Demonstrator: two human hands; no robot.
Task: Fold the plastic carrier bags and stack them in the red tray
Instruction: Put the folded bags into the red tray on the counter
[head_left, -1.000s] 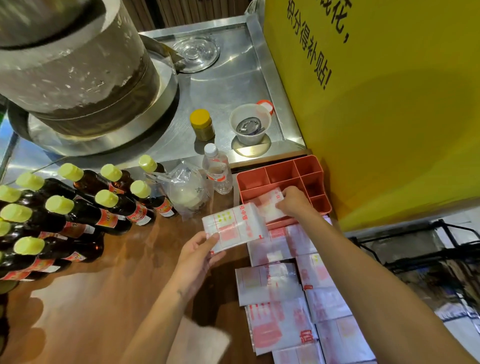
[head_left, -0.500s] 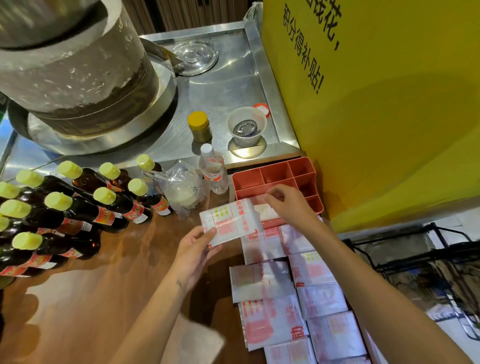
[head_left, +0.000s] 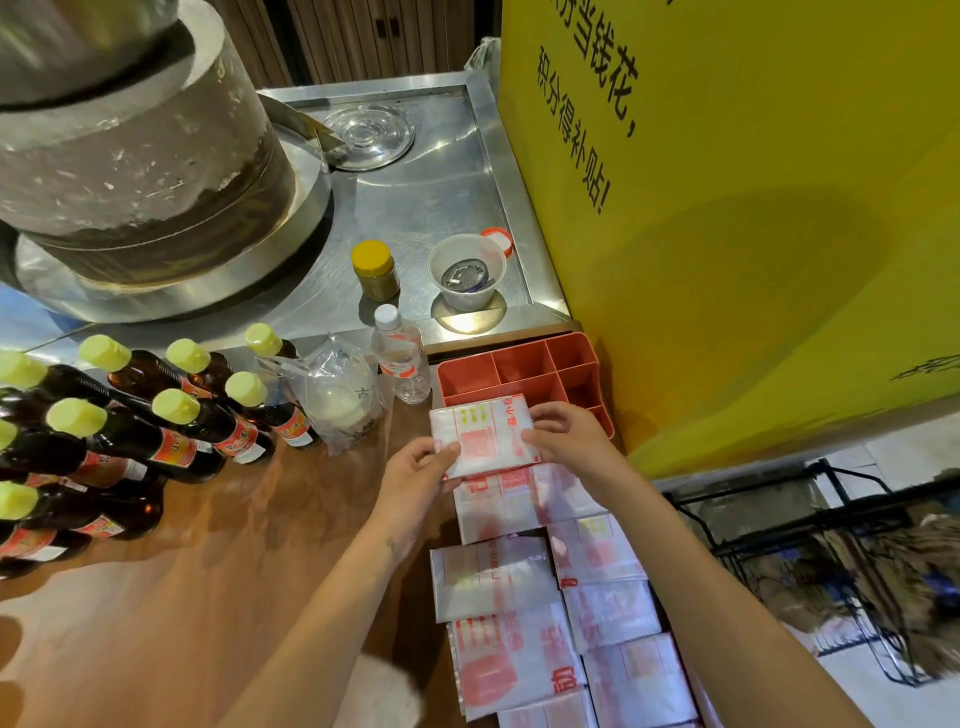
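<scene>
A folded white carrier bag with red print (head_left: 483, 434) lies over the near part of the red tray (head_left: 519, 364), which has several compartments. My left hand (head_left: 415, 470) pinches the bag's near left corner between thumb and fingers. My right hand (head_left: 563, 434) holds the bag's right edge, fingers curled on top of it. Several more folded bags (head_left: 550, 597) lie in two rows on the wooden counter (head_left: 208, 545) just in front of the tray, running toward me.
Dark sauce bottles with yellow caps (head_left: 171, 415) crowd the left. A clear bag with a white ball (head_left: 337, 400) and a small water bottle (head_left: 402, 364) stand beside the tray. Behind are a steel tray with a stone mill (head_left: 130, 156), jar (head_left: 374, 270) and cup (head_left: 466, 273). A yellow board (head_left: 753, 208) stands right.
My left hand carried the folded bag rightward onto the tray's near part. My right hand left the bag in the tray and took hold of this bag's right edge.
</scene>
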